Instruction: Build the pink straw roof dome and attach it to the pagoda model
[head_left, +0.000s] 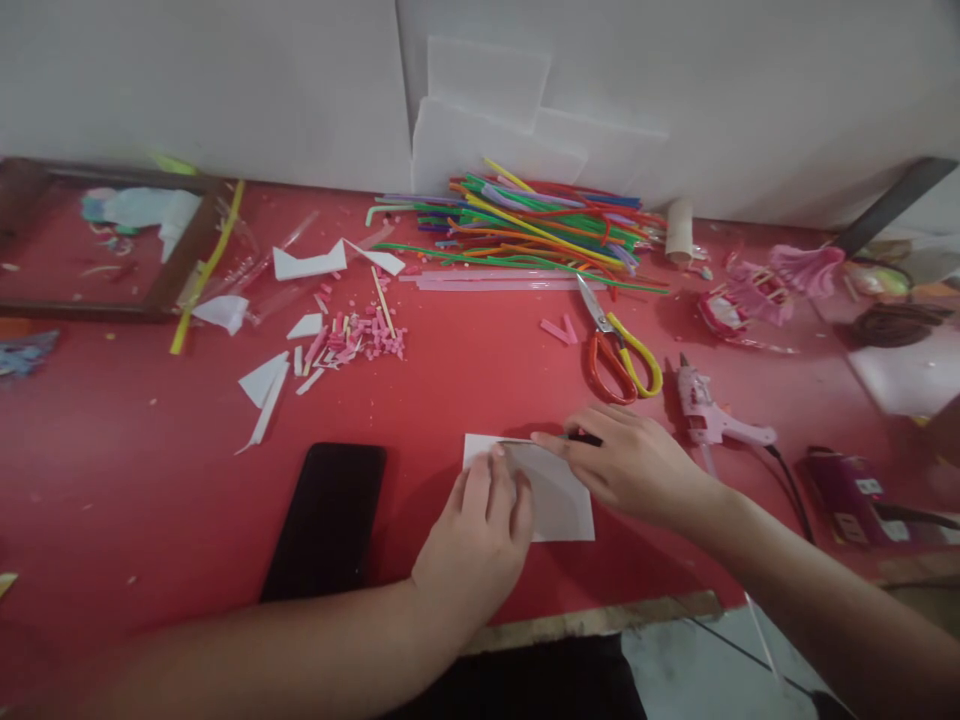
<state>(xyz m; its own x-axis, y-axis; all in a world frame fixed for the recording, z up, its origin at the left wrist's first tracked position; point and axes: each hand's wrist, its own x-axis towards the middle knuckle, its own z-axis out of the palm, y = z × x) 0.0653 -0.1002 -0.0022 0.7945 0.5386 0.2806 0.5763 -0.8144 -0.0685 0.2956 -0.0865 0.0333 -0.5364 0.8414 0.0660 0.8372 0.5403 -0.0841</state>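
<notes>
A white sheet [562,505] lies on the red table near its front edge. A greyish piece rests over part of it, its upper edge close to my fingertips. The fingers of my left hand [480,530] are bent, pressing down on the left part of the sheet with nothing gripped between them. My right hand [626,460] is closed around a dark, slim tool [585,438], mostly hidden by the fingers, at the sheet's upper edge. Scissors [611,350] with red and yellow handles lie just beyond my right hand.
A black phone [326,520] lies left of my left hand. Paper scraps and pink bits [367,335] sit behind it. Pipe cleaners [540,225] are heaped by the wall. A pink glue gun [709,410], its cord and a purple power box [847,495] are at the right.
</notes>
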